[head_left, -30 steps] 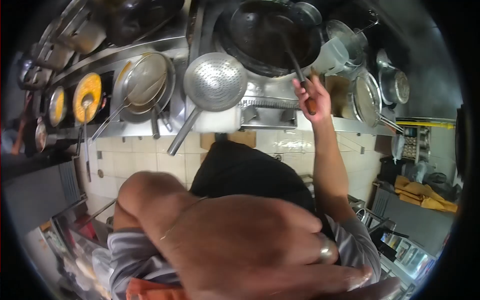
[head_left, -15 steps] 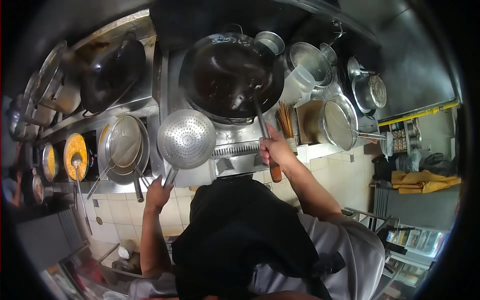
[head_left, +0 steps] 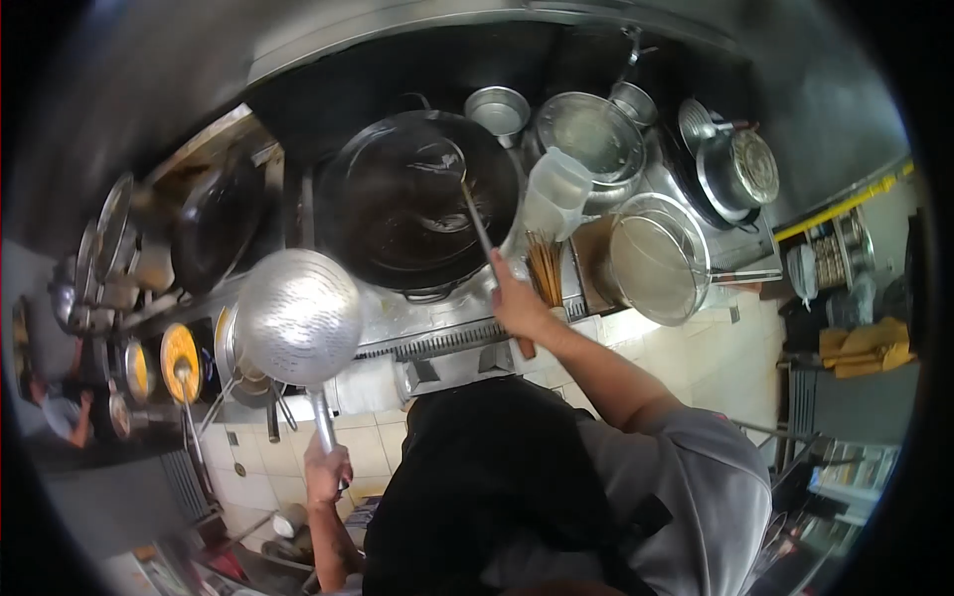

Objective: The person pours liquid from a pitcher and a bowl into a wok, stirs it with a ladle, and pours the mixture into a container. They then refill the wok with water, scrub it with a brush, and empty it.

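In the head view, my left hand [head_left: 326, 472] is closed round the handle of a large perforated skimmer [head_left: 298, 323]. Its round metal bowl hangs left of the wok's near side. My right hand [head_left: 520, 303] grips a long-handled ladle [head_left: 477, 219], with the wooden handle end sticking out below the fist. The ladle's bowl reaches into a big black wok [head_left: 343, 189], towards its far side. Dark, shiny liquid [head_left: 397, 223] shows inside the wok. Beside my right hand, a bundle of wooden sticks [head_left: 545, 263] stands upright.
Right of the wok stand a plastic jug [head_left: 558, 194], a lidded pot [head_left: 586, 129] and a wire strainer [head_left: 656, 263]. A small metal pot [head_left: 497, 111] sits behind. Pans with yellow food [head_left: 181, 353] and another wok [head_left: 214, 223] are at left. A person's arm [head_left: 81, 417] shows far left.
My left hand has drawn the skimmer back and raised it, so it looks bigger and farther left. The ladle's bowl has shifted to the wok's far side. The whole view has turned slightly.
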Demonstrator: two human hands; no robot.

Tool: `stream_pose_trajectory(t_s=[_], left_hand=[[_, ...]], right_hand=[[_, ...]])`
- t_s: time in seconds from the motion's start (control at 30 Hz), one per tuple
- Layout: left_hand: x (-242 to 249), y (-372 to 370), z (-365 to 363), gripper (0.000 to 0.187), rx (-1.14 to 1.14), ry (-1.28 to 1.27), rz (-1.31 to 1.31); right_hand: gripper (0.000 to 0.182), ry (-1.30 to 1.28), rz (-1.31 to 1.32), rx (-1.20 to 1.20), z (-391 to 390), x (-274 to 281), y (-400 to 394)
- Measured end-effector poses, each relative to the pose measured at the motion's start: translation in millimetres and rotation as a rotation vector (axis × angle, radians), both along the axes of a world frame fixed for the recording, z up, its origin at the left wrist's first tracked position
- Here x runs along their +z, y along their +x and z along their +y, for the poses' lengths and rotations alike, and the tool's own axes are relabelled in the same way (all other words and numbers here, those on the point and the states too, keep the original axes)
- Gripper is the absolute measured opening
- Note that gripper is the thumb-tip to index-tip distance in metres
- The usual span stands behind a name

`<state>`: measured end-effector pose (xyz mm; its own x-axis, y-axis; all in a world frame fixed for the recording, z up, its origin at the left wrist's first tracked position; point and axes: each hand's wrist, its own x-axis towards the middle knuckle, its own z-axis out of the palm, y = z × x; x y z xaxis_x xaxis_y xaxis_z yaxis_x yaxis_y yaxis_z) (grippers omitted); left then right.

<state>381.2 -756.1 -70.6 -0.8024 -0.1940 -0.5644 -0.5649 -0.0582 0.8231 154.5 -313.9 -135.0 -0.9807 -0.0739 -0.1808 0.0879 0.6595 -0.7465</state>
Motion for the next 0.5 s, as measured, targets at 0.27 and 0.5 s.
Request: stream_pose_trajectory(t_s=[0.27,0.5], left_hand=[[123.7,-241.2,168.6,0.054,-0.48,-0.447,0.441],[40.6,-480.3,375.9,0.063,-0.806,-1.057,0.826]], right_hand=[[0.072,-1.66,-0.9,-0.179,31.8,32.4,-34.2],[0.078,-0.459,0.051,0.046,13.1,-46.2,-23.5]])
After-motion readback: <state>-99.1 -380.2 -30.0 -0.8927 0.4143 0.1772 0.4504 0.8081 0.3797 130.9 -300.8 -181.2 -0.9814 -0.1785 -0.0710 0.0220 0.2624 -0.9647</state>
